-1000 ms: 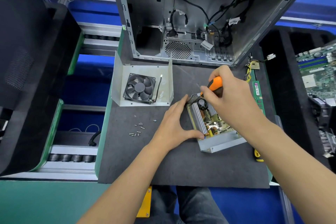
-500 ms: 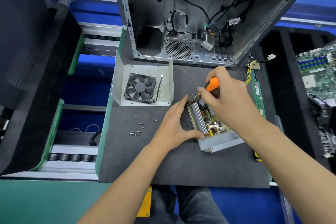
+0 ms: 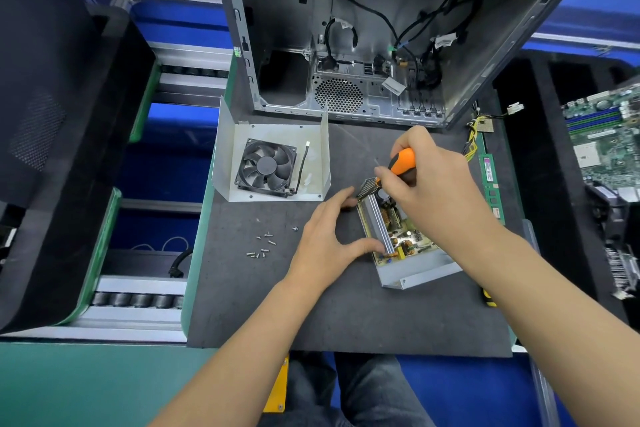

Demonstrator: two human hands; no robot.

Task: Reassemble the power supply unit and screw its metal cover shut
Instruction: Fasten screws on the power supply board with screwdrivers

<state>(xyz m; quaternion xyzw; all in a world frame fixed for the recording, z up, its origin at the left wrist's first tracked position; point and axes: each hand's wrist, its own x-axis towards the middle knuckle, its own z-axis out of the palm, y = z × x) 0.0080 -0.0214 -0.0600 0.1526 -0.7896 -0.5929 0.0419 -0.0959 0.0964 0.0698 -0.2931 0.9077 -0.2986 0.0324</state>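
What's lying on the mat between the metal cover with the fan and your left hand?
In the head view, only bare dark grey mat separates the bent grey metal cover with its black fan from the left hand; loose silver screws lie lower left.

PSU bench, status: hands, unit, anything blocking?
Right hand grips screwdriver, tip down in PSU. Left hand braces its side. Cover with fan off, lying apart; screws loose on mat. Nothing blocking.

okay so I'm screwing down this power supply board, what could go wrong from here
The screwdriver tip works right beside exposed parts on the power supply board; a slip could damage them. The loose screws lie scattered near your left hand, so a sleeve or wrist might sweep some away.
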